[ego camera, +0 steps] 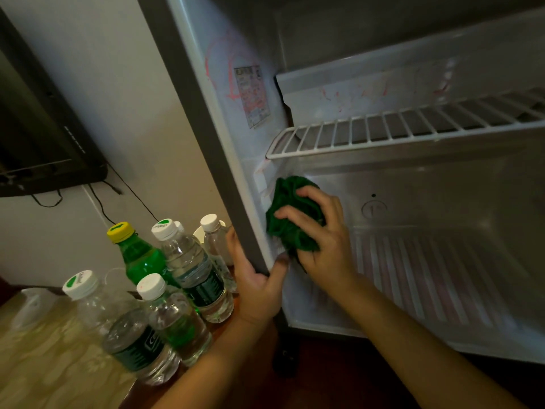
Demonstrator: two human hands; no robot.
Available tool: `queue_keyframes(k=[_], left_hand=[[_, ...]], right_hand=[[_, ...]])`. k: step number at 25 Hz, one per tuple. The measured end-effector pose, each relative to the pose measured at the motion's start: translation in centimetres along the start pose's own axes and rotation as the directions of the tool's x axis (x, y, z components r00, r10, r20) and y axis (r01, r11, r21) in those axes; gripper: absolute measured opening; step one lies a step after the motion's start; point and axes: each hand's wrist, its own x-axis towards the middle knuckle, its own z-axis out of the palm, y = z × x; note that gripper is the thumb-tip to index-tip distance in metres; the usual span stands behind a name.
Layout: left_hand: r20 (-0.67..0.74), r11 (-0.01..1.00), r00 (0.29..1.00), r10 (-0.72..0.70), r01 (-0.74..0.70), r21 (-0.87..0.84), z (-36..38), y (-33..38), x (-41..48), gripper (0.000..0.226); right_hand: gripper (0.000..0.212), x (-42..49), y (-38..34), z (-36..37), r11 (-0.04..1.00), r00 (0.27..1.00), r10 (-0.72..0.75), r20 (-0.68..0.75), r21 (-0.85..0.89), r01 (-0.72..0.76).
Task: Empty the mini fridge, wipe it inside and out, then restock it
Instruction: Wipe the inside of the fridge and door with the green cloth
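Mini fridge (206, 160) was recorded standing open, its compartment bare of stock, with a wire shelf (383, 131) seated across the upper part. A green cloth (290, 228) was pressed to the fridge's left inner wall, just below the shelf's front corner.

Risks judged:
- The shelf could be lifted off its ledge if the cloth were driven upward into it.
- Red smears (224, 69) higher on the fridge's left wall could be missed if wiping were kept low.
- Bottles (194, 270) were crowded on the desk (44, 364) just outside the fridge's left side, near the left hand (256, 284). A topple was thought possible if that arm were swung outward.

Right hand (321, 231): fingers were curled over the bunched cloth, which was held against the wall.

Left hand: clamped on the fridge's left front edge, thumb inside, fingers largely hidden behind the frame.
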Motion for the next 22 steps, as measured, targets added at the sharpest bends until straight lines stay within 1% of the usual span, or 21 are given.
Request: queue_keyframes(k=[1,2,4,5,7,8,10,11,12,13,14,15,16,17,19,20,22], left_hand=[[-0.008,1.0,1.0,0.01,-0.01,0.016,0.0,0.2,0.0,0.077],[-0.013,0.999,1.0,0.017,-0.017,0.027,0.1,0.4,-0.1,0.077],[-0.012,0.999,1.0,0.008,-0.008,0.032,0.2,0.5,-0.2,0.074],[-0.011,0.999,1.0,0.01,-0.01,0.033,0.1,0.5,-0.2,0.073],[-0.013,0.999,0.999,0.037,-0.036,0.034,0.0,0.7,-0.3,0.069],[-0.013,0.998,0.998,0.053,-0.053,0.04,0.1,0.8,-0.3,0.067],[-0.001,0.996,0.997,0.077,-0.076,0.052,0.3,1.2,0.0,0.064],[0.022,0.995,0.997,0.079,-0.08,0.056,0.1,1.3,0.1,0.064],[0.059,0.995,0.996,0.07,-0.074,0.07,-0.2,1.5,0.1,0.066],[0.107,0.991,0.992,0.064,-0.076,0.106,-0.7,1.6,0.0,0.069],[0.158,0.982,0.985,0.075,-0.1,0.161,-1.4,1.7,-0.3,0.073],[0.204,0.97,0.975,0.086,-0.128,0.205,-2.1,1.8,-0.4,0.076],[0.236,0.967,0.968,0.089,-0.14,0.212,-2.8,1.8,-0.6,0.079],[0.247,0.974,0.965,0.085,-0.133,0.183,-3.4,2.1,-0.5,0.079],[0.21,0.996,0.976,0.063,-0.076,0.053,-3.6,2.9,0.2,0.071],[0.179,0.999,0.983,0.042,-0.042,0.001,-3.4,2.9,0.9,0.068],[0.116,0.998,0.993,-0.017,0.024,-0.061,-2.4,2.8,1.9,0.066]], right_hand=[[0.041,0.2,1.3,0.9,0.999,0.999,0.04,-0.013,-0.034,-0.04],[0.045,0.6,2.8,1.6,0.991,0.992,0.129,-0.014,-0.037,-0.13],[0.051,1.5,5.1,2.2,0.937,0.937,0.349,0.019,0.003,-0.349],[0.049,1.9,5.3,2.1,0.903,0.903,0.429,0.029,0.025,-0.429],[0.044,1.6,3.4,1.5,0.863,0.867,0.496,0.052,0.081,-0.499],[0.043,0.7,1.4,0.8,0.856,0.865,0.495,0.078,0.125,-0.501],[0.042,-1.8,-2.4,-1.1,0.862,0.885,0.435,0.169,0.205,-0.463],[0.04,-2.6,-3.6,-2.0,0.862,0.889,0.407,0.211,0.235,-0.45],[0.035,-2.6,-4.0,-2.9,0.843,0.88,0.413,0.237,0.265,-0.467],[0.031,-1.9,-4.2,-3.5,0.8,0.854,0.46,0.245,0.302,-0.518],[0.03,-0.8,-4.4,-3.9,0.758,0.83,0.512,0.223,0.338,-0.558],[0.034,0.4,-4.9,-4.0,0.741,0.826,0.531,0.186,0.37,-0.56],[0.041,1.4,-5.8,-3.7,0.76,0.844,0.514,0.155,0.373,-0.532],[0.051,2.1,-6.9,-3.0,0.806,0.871,0.47,0.14,0.335,-0.488],[0.063,1.8,-8.3,-1.7,0.917,0.926,0.361,0.108,0.14,-0.374],[0.064,0.8,-8.3,-1.2,0.941,0.939,0.33,0.1,0.05,-0.336],[0.066,-2.1,-7.4,-1.3,0.941,0.932,0.338,0.132,-0.058,-0.333]])
